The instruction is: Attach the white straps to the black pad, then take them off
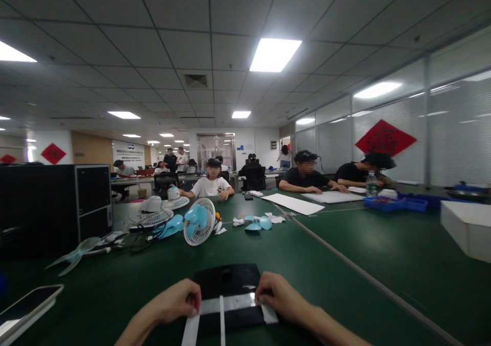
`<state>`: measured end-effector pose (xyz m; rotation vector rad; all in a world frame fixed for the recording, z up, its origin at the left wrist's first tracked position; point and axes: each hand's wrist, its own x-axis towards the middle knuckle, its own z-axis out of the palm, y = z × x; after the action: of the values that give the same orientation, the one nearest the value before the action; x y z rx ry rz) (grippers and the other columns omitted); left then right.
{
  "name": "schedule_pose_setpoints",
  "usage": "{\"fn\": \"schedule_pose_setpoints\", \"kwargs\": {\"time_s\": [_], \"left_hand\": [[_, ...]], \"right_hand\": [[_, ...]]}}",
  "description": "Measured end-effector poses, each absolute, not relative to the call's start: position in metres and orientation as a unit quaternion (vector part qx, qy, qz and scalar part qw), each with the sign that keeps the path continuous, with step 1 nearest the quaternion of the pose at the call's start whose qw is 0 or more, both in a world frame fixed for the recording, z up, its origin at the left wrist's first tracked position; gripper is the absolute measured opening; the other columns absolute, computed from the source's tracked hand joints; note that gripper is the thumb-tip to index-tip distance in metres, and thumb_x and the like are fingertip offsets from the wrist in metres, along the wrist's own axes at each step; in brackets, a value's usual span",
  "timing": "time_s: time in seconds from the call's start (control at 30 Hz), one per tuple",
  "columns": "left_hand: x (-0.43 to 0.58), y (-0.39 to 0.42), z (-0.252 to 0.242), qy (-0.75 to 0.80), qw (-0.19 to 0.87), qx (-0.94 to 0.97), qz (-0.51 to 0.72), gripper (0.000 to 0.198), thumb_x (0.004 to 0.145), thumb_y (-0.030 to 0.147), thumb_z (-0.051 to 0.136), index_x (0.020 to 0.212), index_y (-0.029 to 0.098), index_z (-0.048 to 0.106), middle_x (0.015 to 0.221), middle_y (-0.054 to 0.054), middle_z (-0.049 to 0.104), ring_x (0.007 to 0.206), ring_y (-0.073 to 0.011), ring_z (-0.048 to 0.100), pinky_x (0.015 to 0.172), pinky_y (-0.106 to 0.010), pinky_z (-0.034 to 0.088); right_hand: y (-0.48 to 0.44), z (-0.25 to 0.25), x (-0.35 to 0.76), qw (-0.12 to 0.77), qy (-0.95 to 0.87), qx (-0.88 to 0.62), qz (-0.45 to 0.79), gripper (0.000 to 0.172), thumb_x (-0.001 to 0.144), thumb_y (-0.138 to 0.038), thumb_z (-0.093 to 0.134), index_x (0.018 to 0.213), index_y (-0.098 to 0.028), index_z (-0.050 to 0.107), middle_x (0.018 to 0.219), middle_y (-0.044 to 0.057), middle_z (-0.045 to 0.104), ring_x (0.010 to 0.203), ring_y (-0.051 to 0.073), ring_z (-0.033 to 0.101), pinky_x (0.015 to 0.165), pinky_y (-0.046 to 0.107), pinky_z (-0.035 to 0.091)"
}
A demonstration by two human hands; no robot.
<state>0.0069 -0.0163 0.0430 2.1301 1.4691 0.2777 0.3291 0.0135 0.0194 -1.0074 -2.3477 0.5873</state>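
A flat black panel lies on the green table right in front of me, crossed by pale strips of tape or film. My left hand is closed, with its fingers pinching the left end of the horizontal strip. My right hand is closed too and presses the strip's right end down onto the panel. A second pale strip runs down towards me between the two hands.
A phone lies at the near left edge. A black computer case stands at left. Small white and blue fans and loose fan parts sit mid-table. A white box stands at right. Several people sit at the far side with white sheets.
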Motion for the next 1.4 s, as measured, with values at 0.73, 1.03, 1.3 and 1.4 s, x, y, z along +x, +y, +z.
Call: {"fn": "schedule_pose_setpoints", "kwargs": {"time_s": [0.73,1.03,1.3,1.4], "left_hand": [[-0.052,0.022,0.018,0.68,0.123,0.705,0.161,0.019,0.08,0.032,0.048,0.081,0.017,0.06,0.087,-0.005,0.066,0.08,-0.0195,0.06,0.066,-0.026,0.039],[-0.076,0.029,0.004,0.737,0.082,0.658,0.133,0.013,0.084,0.029,0.048,0.083,0.02,0.057,0.092,-0.006,0.067,0.083,-0.0191,0.063,0.065,-0.026,0.041],[-0.078,0.031,0.001,0.731,0.084,0.664,0.131,0.013,0.085,0.03,0.046,0.083,0.02,0.055,0.091,-0.006,0.067,0.083,-0.0195,0.063,0.066,-0.027,0.041],[-0.078,0.032,-0.001,0.731,0.085,0.664,0.13,0.014,0.086,0.03,0.045,0.084,0.02,0.055,0.092,-0.006,0.067,0.083,-0.0191,0.063,0.065,-0.027,0.041]], "right_hand": [[0.038,0.034,0.307,0.245,-0.866,-0.414,0.136,0.022,0.075,-0.02,0.06,0.094,-0.02,0.07,0.094,0.004,0.066,0.084,0.017,0.06,0.075,0.025,0.045],[0.07,0.036,0.244,0.179,-0.907,-0.376,0.06,0.029,0.076,-0.023,0.061,0.103,-0.02,0.07,0.101,0.006,0.066,0.092,0.019,0.06,0.081,0.026,0.044],[0.08,0.032,0.233,0.16,-0.907,-0.385,0.055,0.028,0.072,-0.026,0.068,0.099,-0.021,0.073,0.099,0.005,0.07,0.094,0.022,0.062,0.082,0.027,0.044],[0.079,0.034,0.237,0.172,-0.905,-0.384,0.058,0.026,0.074,-0.027,0.067,0.098,-0.02,0.073,0.097,0.006,0.071,0.091,0.021,0.062,0.079,0.026,0.044]]}}
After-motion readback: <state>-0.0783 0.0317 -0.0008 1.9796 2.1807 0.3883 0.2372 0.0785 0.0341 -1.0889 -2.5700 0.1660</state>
